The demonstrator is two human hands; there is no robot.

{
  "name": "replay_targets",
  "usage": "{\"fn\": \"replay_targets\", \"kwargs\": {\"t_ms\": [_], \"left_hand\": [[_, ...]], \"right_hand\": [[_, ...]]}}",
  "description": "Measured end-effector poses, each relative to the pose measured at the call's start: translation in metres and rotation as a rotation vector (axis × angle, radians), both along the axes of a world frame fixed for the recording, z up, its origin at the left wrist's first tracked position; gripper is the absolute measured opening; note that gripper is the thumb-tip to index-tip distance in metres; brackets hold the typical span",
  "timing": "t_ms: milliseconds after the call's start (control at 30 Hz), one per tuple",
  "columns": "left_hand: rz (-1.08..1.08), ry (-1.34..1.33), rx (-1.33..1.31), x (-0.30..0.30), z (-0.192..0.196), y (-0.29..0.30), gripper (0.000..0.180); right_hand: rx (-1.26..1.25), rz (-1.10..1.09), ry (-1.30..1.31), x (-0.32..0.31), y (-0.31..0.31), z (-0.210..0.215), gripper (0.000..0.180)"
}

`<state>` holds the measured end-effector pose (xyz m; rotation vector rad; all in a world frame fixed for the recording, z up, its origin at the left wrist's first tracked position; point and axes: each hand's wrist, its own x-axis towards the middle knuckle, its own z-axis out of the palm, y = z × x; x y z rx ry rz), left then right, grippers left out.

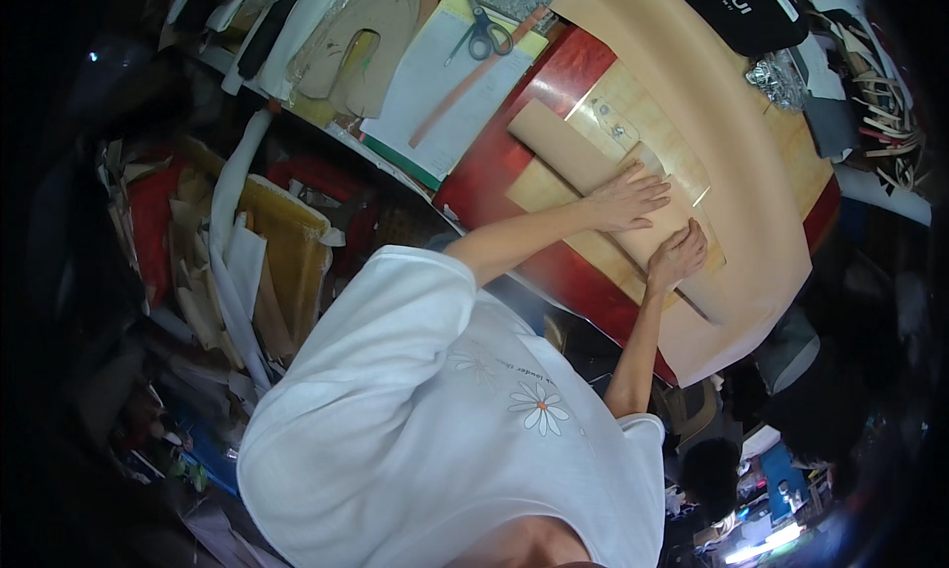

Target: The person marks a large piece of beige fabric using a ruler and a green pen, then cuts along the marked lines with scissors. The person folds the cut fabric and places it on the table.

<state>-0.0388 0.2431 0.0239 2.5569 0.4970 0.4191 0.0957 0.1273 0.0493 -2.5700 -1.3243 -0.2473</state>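
Observation:
A long tan leather-like piece [565,146] lies slantwise over the table, with a rolled or raised edge. My left hand [630,198] rests flat on it, fingers stretched out towards the right. Close by on the right, my right hand [678,256] bends over the same piece with its fingers curled together. Whatever its fingertips pinch, if anything, is hidden. Just beyond my hands, a clear sheet or template [618,123] with small markings shows on the pale board. A larger curved tan sheet [761,202] sweeps around the far and right sides.
Dark scissors [486,36] and a reddish strip [465,88] lie on white paper [415,98] at the far left. Beside them are tan shaped pieces [371,34] in plastic. A black bag [736,9] and crumpled clear plastic [778,80] sit at the far right. Rolls and boards [282,237] stand left of the table.

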Motion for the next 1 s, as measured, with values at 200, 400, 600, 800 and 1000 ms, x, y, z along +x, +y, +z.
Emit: {"fn": "replay_targets", "kwargs": {"t_ms": [200, 400, 600, 800, 1000], "left_hand": [[0.626, -0.051, -0.451, -0.091, 0.004, 0.103, 0.028], [0.958, 0.275, -0.084, -0.245, -0.072, 0.237, 0.025], [0.769, 0.211, -0.153, -0.278, -0.099, 0.243, 0.017], [0.641, -0.268, -1.151, -0.216, 0.011, 0.093, 0.02], [0.391, -0.211, -1.66, -0.12, 0.103, -0.005, 0.035]], "right_hand": [[0.056, -0.128, 0.059, -0.019, 0.007, 0.02, 0.029], [0.402, -0.112, 0.364, -0.12, 0.041, 0.025, 0.035], [0.322, 0.186, 0.519, -0.201, 0.054, 0.027, 0.033], [0.291, 0.129, 0.577, -0.189, 0.049, 0.052, 0.046], [0.313, 0.437, 0.311, -0.123, 0.03, 0.069, 0.042]]}}
